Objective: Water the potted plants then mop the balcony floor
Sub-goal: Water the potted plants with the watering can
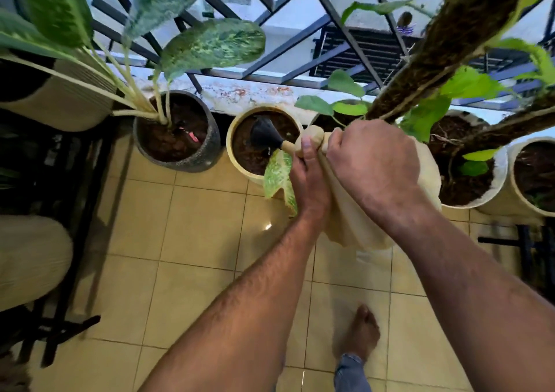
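A cream watering can (pixel 357 220) is tilted forward, its black rose head (pixel 264 134) over the soil of a cream pot (pixel 237 163). My right hand (pixel 372 163) grips the can's handle from above. My left hand (pixel 309 175) holds the can at the base of the spout. A drooping variegated leaf (pixel 277 177) hangs over that pot's rim. To the left stands a dark grey pot (pixel 207 151) with a large-leaved plant (pixel 210 46).
White pots (pixel 498 181) with moss poles (pixel 444 49) stand at the right along the black balcony railing (pixel 345 28). Ribbed cream planters (pixel 57 100) on a black metal stand (pixel 66 271) fill the left side. Beige floor tiles (pixel 186 256) lie below, with my bare foot (pixel 360 331).
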Demonstrator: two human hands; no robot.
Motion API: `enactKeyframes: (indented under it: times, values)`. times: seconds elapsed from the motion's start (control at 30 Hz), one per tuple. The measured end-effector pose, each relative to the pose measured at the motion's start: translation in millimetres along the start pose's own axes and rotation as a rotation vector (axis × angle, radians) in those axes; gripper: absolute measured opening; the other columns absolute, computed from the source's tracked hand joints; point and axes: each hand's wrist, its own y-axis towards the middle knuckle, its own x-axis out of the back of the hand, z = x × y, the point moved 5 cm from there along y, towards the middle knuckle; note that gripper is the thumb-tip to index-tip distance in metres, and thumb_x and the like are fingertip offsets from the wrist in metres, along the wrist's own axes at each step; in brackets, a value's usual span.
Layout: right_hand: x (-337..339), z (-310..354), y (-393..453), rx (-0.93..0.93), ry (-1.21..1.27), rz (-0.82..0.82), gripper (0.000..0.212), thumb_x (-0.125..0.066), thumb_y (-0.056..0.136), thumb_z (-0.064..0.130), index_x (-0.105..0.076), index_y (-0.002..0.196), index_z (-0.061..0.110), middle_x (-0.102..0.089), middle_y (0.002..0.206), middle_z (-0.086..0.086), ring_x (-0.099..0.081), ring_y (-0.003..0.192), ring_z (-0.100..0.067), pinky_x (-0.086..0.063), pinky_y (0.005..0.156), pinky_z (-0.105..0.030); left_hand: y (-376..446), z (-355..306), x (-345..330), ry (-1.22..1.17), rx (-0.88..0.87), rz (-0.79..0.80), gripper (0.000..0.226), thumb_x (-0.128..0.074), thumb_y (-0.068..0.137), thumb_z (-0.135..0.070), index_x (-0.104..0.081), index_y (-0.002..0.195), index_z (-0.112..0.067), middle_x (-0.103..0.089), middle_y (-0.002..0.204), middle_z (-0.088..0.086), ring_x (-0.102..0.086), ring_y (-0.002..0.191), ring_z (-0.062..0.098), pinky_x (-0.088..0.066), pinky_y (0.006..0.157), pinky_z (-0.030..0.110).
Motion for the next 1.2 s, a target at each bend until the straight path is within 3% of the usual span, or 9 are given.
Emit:
enactKeyframes:
  times: [0.1, 0.2, 0.33, 0.47, 0.57, 0.63, 0.73, 0.93, 1.2]
  values:
    - [-5.0, 15.5, 18.1, 0.017, -0.030, 0.026, 0.040, -0.046, 0.100, 0.030, -0.072, 0.083, 0.006, -0.062, 0.072, -0.015, -0.054, 0.069, -0.037, -0.031, 0.062, -0.035, 17.5, -4.8, 3.6, 0.023, 0.039, -0.008, 0.063, -0.036, 0.085, -0.080, -0.071, 0.101, -0.030, -0.075, 0.099, -0.012, -0.069, 0.100, 0.005, -0.054, 0.098, 0.041]
    - [-8.8, 30.2, 33.4, 0.042, -0.081, 0.023, 0.037, -0.046, 0.100, 0.028, -0.072, 0.085, 0.005, -0.065, 0.078, -0.017, -0.059, 0.072, -0.038, -0.030, 0.062, -0.034, 34.0, -6.0, 5.6, 0.028, 0.085, -0.001, 0.059, -0.035, 0.084, -0.081, -0.071, 0.093, -0.035, -0.075, 0.094, -0.012, -0.070, 0.096, 0.005, -0.055, 0.095, 0.039]
    - [-15.4, 46.7, 49.8, 0.065, -0.124, 0.048, 0.035, -0.047, 0.099, 0.026, -0.072, 0.089, 0.004, -0.071, 0.090, -0.019, -0.068, 0.085, -0.040, -0.032, 0.063, -0.035, 55.1, -4.8, 9.0, 0.064, 0.102, 0.020, 0.043, -0.035, 0.095, -0.072, -0.070, 0.078, -0.055, -0.071, 0.083, -0.031, -0.063, 0.081, -0.018, -0.050, 0.088, 0.026]
    - [-17.4, 55.1, 62.5, 0.053, -0.151, 0.085, 0.034, -0.048, 0.099, 0.027, -0.072, 0.091, 0.005, -0.070, 0.088, -0.018, -0.064, 0.080, -0.039, -0.032, 0.063, -0.034, 65.3, -2.5, 10.3, 0.050, 0.172, 0.044, 0.053, -0.033, 0.097, -0.073, -0.070, 0.105, -0.035, -0.071, 0.119, -0.007, -0.065, 0.115, 0.013, -0.048, 0.107, 0.041]
    - [-17.5, 57.7, 67.3, 0.027, -0.141, 0.108, 0.032, -0.048, 0.099, 0.027, -0.070, 0.089, 0.008, -0.067, 0.083, -0.014, -0.053, 0.072, -0.034, -0.032, 0.062, -0.034, 69.4, -6.2, 9.8, 0.072, 0.174, 0.075, 0.065, -0.031, 0.096, -0.074, -0.069, 0.120, -0.026, -0.064, 0.137, 0.003, -0.059, 0.127, 0.021, -0.045, 0.111, 0.045]
    - [-17.0, 58.0, 69.0, 0.019, -0.122, 0.108, 0.030, -0.048, 0.099, 0.028, -0.064, 0.082, 0.011, -0.065, 0.081, -0.014, -0.050, 0.071, -0.032, -0.032, 0.062, -0.034, 71.8, -10.8, 11.0, 0.089, 0.147, 0.089, 0.054, -0.032, 0.095, -0.074, -0.072, 0.104, -0.038, -0.070, 0.123, -0.008, -0.063, 0.118, 0.013, -0.048, 0.106, 0.041]
    - [-18.1, 54.9, 67.4, -0.004, -0.090, 0.108, 0.029, -0.046, 0.100, 0.029, -0.051, 0.074, 0.016, -0.041, 0.065, -0.005, -0.043, 0.068, -0.030, -0.031, 0.061, -0.035, 74.7, -14.1, 13.4, 0.128, 0.095, 0.093, 0.043, -0.033, 0.092, -0.077, -0.070, 0.085, -0.056, -0.072, 0.091, -0.030, -0.064, 0.092, -0.014, -0.050, 0.086, 0.026]
    - [-23.7, 42.9, 63.4, -0.043, 0.023, 0.110, 0.032, -0.045, 0.099, 0.031, -0.051, 0.072, 0.015, -0.036, 0.064, -0.003, -0.040, 0.068, -0.029, -0.029, 0.061, -0.034, 74.9, -18.6, 16.6, 0.182, 0.040, 0.060, 0.063, -0.033, 0.089, -0.078, -0.072, 0.101, -0.031, -0.076, 0.102, -0.006, -0.069, 0.100, 0.012, -0.054, 0.093, 0.037]
    - [-13.2, 25.8, 54.0, -0.066, 0.175, 0.064, 0.043, -0.042, 0.102, 0.033, -0.042, 0.062, 0.015, -0.027, 0.053, 0.002, -0.040, 0.060, -0.030, -0.027, 0.058, -0.034, 74.6, -43.7, 19.3, 0.256, -0.141, 0.007, 0.066, -0.036, 0.086, -0.076, -0.069, 0.103, -0.021, -0.071, 0.084, -0.018, -0.063, 0.080, -0.015, -0.046, 0.072, 0.008]
